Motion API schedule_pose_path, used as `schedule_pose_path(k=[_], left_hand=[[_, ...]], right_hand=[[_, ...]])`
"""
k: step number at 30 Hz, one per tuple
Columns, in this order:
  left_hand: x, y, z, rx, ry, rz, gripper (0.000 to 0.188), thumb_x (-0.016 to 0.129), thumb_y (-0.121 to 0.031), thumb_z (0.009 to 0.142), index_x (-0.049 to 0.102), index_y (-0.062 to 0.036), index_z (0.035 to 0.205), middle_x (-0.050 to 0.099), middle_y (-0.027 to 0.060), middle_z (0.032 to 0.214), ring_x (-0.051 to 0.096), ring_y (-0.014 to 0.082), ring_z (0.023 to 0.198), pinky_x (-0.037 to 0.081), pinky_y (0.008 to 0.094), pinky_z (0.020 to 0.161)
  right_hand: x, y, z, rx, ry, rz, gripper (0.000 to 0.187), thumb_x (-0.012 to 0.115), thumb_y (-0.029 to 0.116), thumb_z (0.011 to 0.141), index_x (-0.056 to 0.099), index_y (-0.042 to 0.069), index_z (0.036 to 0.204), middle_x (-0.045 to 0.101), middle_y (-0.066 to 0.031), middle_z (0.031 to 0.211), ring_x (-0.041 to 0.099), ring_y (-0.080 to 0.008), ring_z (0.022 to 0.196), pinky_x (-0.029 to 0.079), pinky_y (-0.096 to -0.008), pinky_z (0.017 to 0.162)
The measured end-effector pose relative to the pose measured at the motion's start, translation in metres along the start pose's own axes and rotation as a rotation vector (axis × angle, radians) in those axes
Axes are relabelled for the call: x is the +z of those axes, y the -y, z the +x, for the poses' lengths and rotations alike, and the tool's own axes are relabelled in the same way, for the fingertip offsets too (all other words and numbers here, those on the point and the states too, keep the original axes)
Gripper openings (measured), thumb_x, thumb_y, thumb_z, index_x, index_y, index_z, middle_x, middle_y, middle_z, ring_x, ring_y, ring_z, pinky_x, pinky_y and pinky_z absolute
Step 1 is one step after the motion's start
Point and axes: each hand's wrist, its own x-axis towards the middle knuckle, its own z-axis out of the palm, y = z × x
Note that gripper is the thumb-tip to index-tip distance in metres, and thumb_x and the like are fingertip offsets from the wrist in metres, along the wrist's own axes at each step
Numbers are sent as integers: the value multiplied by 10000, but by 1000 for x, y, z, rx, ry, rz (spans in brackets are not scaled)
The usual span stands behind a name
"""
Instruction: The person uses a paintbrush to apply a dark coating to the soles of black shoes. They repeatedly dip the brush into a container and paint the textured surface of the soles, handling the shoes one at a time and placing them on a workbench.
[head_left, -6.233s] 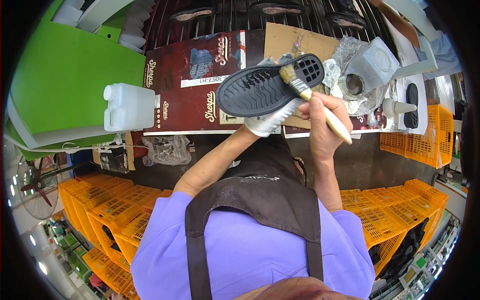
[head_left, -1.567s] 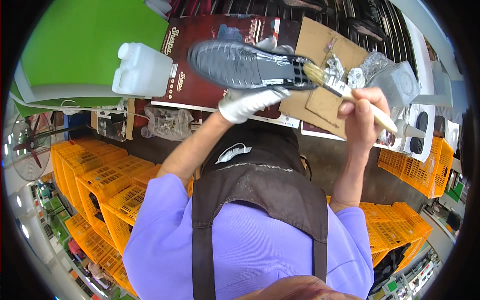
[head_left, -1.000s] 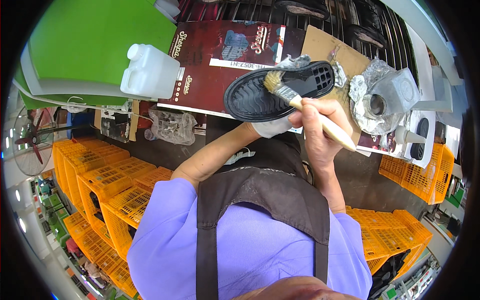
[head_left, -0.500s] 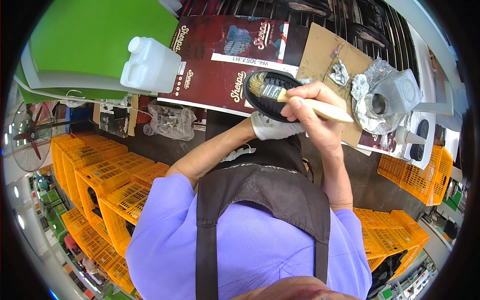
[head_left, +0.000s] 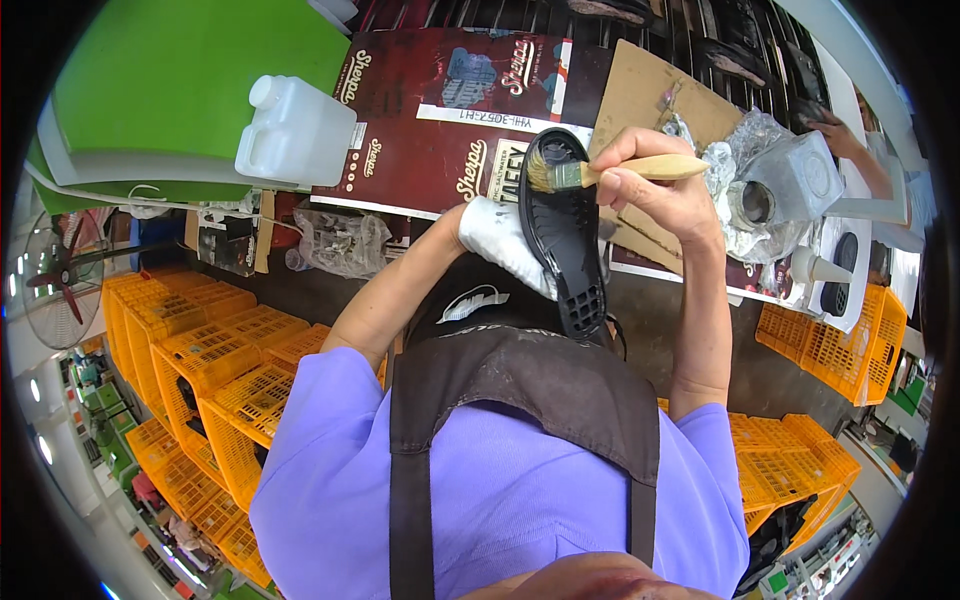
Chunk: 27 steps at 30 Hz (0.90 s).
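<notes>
My left hand (head_left: 503, 240), in a white glove, is wrapped round the left edge of a black shoe sole (head_left: 573, 245). The sole stands lengthwise in front of my apron, its hollow, ridged face toward me and a grid of square holes at its near end. My bare right hand (head_left: 662, 195) pinches the pale wooden handle of a flat paintbrush (head_left: 566, 178). Its light bristles rest on the sole's face near the far end. The glove's fingertips are hidden behind the sole.
Dark red printed cardboard (head_left: 400, 120) covers the bench, with a white plastic jug (head_left: 300, 130) at left. Right of my hand are a plastic-wrapped clear container (head_left: 800, 180), a nozzle bottle (head_left: 815, 268) and another person's hand (head_left: 835, 135). Orange crates (head_left: 235, 350) flank me.
The sole has turned from foreshortened to lengthwise, its near end now showing. My left hand has shifted left, and the brush handle has swung level. Another person's hand has appeared at right.
</notes>
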Motion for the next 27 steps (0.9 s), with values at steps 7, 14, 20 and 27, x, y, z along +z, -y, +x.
schedule_pose_path(k=[7,14,20,27], left_hand=[[5,9,-22,-29,-480,-574,437,473,-256,922,423,33,1246,566,128,1125,520,178,1059,406,309,924],[14,10,-16,181,-689,-917,583,215,-470,949,410,-22,1268,567,180,1086,589,266,939,492,380,826],[11,11,-13,256,-879,-975,622,233,-499,937,418,0,1259,557,169,1115,584,252,918,479,373,825],[17,1,-16,193,-707,-989,632,225,-521,930,418,-17,1259,585,186,1018,606,244,833,515,353,726]], right_hand=[[-21,-2,-19,-29,-65,-34,150,642,133,811,621,-11,846,611,-48,692,560,-79,599,440,-202,524],[3,-13,-17,-408,-241,-727,199,654,32,738,626,47,934,550,-70,716,550,-193,641,441,-281,574],[55,-7,-34,-461,-15,-699,266,680,36,693,620,70,950,522,-68,734,551,-235,676,461,-324,589],[13,-16,-14,-303,-50,-322,107,603,34,800,653,18,893,630,-90,793,588,-194,680,461,-294,597]])
